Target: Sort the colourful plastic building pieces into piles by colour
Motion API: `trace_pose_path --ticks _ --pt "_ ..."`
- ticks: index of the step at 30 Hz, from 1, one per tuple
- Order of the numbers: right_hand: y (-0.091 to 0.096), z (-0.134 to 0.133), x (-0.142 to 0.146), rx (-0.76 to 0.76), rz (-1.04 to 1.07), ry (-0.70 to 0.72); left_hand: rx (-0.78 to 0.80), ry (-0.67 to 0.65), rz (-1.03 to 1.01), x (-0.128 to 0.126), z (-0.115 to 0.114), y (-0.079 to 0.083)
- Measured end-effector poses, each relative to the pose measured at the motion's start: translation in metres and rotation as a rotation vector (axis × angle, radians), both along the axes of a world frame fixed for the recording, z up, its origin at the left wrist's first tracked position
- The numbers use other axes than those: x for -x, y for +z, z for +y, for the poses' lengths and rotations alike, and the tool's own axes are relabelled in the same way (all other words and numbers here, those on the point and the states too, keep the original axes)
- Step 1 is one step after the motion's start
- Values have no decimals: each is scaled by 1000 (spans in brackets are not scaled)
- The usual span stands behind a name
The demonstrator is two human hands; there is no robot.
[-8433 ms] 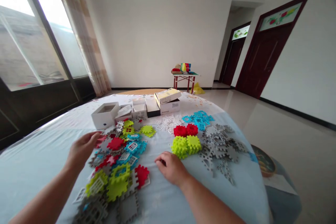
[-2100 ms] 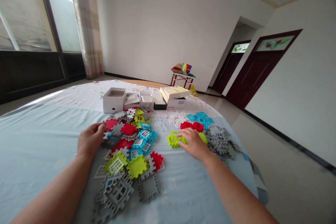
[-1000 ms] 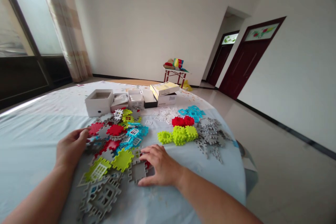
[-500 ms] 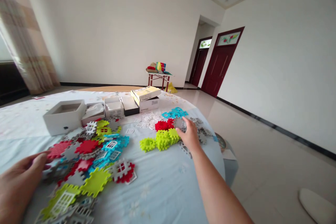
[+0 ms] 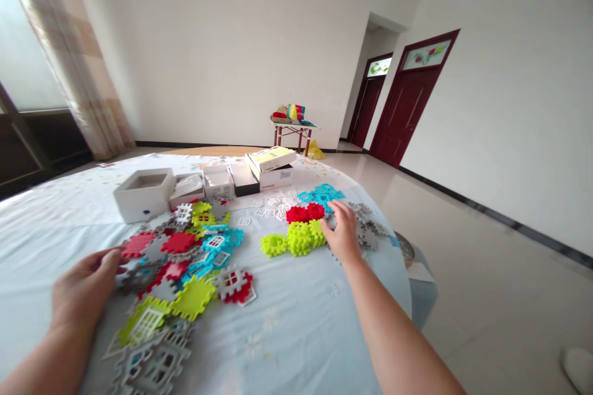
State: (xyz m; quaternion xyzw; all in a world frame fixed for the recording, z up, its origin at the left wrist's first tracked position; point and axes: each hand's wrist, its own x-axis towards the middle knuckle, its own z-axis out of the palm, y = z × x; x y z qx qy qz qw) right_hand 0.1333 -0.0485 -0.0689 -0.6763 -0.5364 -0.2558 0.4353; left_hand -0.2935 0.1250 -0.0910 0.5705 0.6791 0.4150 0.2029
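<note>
A loose heap of red, lime, blue and grey toothed plastic tiles (image 5: 185, 259) lies on the pale blue tablecloth (image 5: 296, 333). My left hand (image 5: 83, 287) rests open at the heap's left edge, fingertips touching a grey tile beside a red one. Sorted groups sit to the right: a lime stack (image 5: 299, 237), a red stack (image 5: 304, 213), blue tiles (image 5: 322, 194), white tiles (image 5: 273, 205) and a grey pile (image 5: 368, 228). My right hand (image 5: 343, 231) lies with fingers spread on the near edge of the grey pile, just right of the lime stack.
An open white box (image 5: 141, 194), smaller boxes, a black box (image 5: 243, 179) and a yellow-lidded box (image 5: 271, 160) line the table's far side. The table's rounded edge drops off right of the grey pile. A small red-legged table (image 5: 291, 129) and dark red doors (image 5: 407, 105) stand beyond.
My right hand took a grey tile from the heap's near end and carried it right to the grey pile, where it now lies flat. My left hand stayed at the heap's left edge.
</note>
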Motion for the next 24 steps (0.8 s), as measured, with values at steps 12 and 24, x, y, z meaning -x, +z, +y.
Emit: trace_pose_path --ticks 12,24 --pt "-6 -9 144 446 -122 781 19 -40 -114 -13 -19 15" --pt "-22 6 151 580 -53 753 28 -53 -120 -15 -21 18"
